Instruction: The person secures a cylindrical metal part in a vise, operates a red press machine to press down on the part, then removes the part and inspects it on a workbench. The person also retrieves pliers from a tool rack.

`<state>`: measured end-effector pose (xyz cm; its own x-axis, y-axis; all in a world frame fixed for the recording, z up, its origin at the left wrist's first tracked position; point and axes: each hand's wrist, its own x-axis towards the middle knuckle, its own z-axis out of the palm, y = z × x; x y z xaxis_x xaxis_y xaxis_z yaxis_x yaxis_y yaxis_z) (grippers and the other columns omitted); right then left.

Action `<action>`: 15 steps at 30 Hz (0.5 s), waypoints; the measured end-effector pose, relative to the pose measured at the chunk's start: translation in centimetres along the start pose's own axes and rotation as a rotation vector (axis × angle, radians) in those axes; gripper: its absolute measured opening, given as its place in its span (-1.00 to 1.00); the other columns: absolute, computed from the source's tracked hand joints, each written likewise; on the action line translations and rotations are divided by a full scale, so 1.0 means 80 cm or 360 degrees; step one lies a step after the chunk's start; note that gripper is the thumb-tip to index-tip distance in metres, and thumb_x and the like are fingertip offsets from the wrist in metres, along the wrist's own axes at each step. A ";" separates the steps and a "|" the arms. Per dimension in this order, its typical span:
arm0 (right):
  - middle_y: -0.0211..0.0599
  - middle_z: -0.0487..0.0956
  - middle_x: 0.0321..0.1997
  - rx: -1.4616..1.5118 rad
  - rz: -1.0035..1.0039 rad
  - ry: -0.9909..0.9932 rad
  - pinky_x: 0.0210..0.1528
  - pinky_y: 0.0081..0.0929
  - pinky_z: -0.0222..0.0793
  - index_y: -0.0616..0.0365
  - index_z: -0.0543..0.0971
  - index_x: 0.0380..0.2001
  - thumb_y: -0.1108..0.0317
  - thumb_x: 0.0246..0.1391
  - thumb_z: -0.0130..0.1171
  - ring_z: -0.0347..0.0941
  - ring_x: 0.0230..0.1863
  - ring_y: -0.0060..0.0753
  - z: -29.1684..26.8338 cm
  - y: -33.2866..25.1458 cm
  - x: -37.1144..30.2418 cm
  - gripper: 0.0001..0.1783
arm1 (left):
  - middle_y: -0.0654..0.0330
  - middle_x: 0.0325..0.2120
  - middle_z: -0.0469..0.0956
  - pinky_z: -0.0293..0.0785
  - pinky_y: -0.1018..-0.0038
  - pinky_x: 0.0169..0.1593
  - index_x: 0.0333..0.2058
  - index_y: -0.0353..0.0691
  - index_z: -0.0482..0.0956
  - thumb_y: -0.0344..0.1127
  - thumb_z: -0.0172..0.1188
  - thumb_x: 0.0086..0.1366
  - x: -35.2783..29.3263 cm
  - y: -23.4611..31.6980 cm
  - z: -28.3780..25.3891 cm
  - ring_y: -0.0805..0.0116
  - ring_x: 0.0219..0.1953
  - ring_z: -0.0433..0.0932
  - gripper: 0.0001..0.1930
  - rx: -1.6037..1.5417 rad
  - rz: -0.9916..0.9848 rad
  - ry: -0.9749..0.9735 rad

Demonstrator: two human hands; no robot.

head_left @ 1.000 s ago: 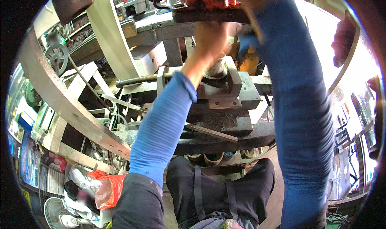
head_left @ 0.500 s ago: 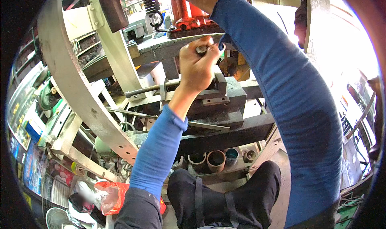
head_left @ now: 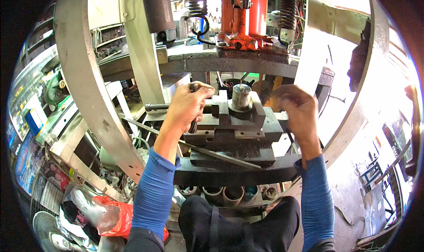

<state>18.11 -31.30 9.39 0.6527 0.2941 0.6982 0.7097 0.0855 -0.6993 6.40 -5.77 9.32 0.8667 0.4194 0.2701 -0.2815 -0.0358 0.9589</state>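
Note:
A machine vise (head_left: 223,119) sits on dark metal blocks in the middle of a press frame, its screw pointing left. Between its jaws a grey metal cylinder with a flange (head_left: 241,98) stands upright. My left hand (head_left: 182,107) is closed around a short dark bar (head_left: 193,127), whose ends stick out above and below the fist, over the vise's screw side. To the right of the vise hovers my right hand (head_left: 300,110), its fingers curled and smeared by motion; whether it holds anything is unclear. Above and behind the vise is a red hydraulic jack (head_left: 240,37).
Coil springs (head_left: 197,4) hang beside the jack. Pale steel uprights (head_left: 88,79) rise on both sides. A flat metal strip (head_left: 221,157) slants across the front of the blocks. Several round sleeves (head_left: 232,194) stand on a low shelf, and a red plastic bag (head_left: 117,219) lies lower left.
My right hand has come down from beside the jack to the right of the vise. My left hand has shifted left, uncovering the cylinder. The view has also shifted, showing more of the jack.

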 end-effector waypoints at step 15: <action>-0.23 0.69 -0.07 -0.0252 -0.0005 -0.0746 0.02 -0.38 0.56 0.20 0.64 0.06 0.46 0.03 0.42 0.62 -0.16 -0.42 0.040 0.071 0.064 -0.53 | 0.41 -0.45 0.62 0.47 0.51 -0.26 -0.04 -0.17 0.73 -0.30 0.41 0.29 0.071 0.005 0.023 0.58 -0.42 0.49 -0.72 0.0950 0.0032 -0.0295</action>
<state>24.60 -26.26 8.50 0.4866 0.6939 0.5308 0.7667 -0.0479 -0.6402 11.96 -5.05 11.42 0.9357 0.2510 0.2480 -0.0664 -0.5650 0.8224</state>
